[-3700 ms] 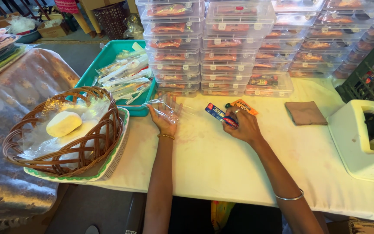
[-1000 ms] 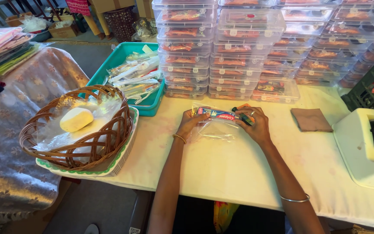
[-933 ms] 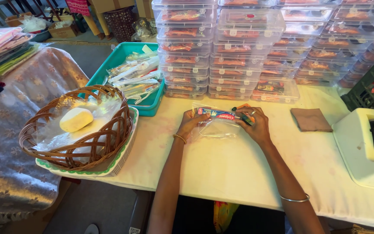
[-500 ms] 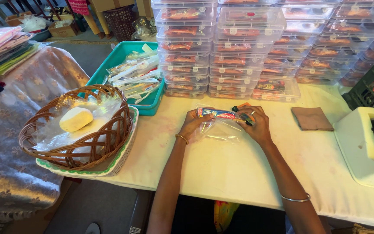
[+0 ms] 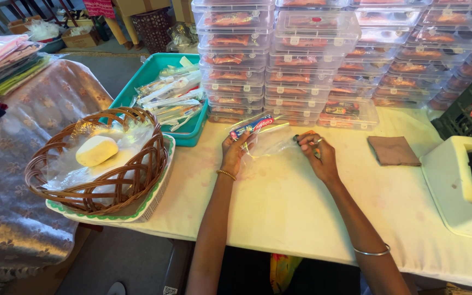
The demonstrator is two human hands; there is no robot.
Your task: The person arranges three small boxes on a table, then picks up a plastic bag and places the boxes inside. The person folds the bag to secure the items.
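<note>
From the head camera I look down on my two hands above the white tabletop (image 5: pixel 279 202). My left hand (image 5: pixel 235 155) is closed around one end of a clear bag (image 5: pixel 269 146), with the fingers curled on the plastic. A small tube box (image 5: pixel 252 125) in blue and red sticks out of the bag at this side, tilted, just above the left fingers. My right hand (image 5: pixel 317 155) pinches the other end of the bag between thumb and fingers; the other fingers are bent, not spread. Some small dark and orange thing sits at these fingertips, but I cannot tell what it is. The bag hangs between both hands, a little above the tabletop.

Left of my hands stands a wicker basket (image 5: pixel 55 175) on a tray (image 5: pixel 154 194), with a pale round soap (image 5: pixel 97 151) inside on plastic. Behind it is a teal bin (image 5: pixel 148 74) holding packed bags. Stacks of clear boxes (image 5: pixel 296 60) fill the far side of the tabletop. At the right lies a brown cloth (image 5: pixel 393 151), and near it a white tape dispenser (image 5: pixel 457 186).
</note>
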